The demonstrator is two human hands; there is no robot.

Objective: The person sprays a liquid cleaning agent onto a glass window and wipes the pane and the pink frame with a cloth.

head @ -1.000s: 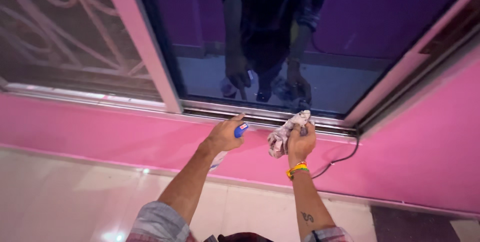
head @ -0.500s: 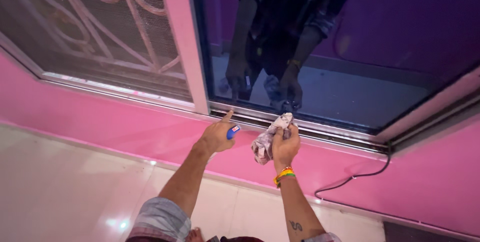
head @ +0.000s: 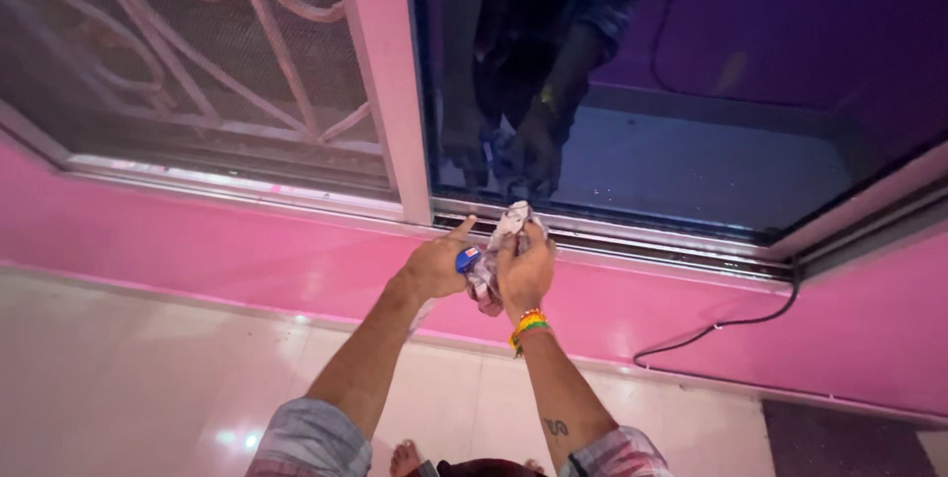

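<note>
Two hands are working at the sill of one dark window pane, with one cloth and one spray bottle.

The right hand point(head: 525, 272) is clenching a crumpled cloth point(head: 499, 245), its top end poking above the fingers and touching the metal window track point(head: 632, 240). The left hand point(head: 434, 265) is closing around a spray bottle point(head: 466, 260) with a blue head, forefinger stretched toward the track, just beside the cloth. One black cable point(head: 726, 324) is trailing along the pink wall point(head: 197, 250), well apart from both hands.
</note>
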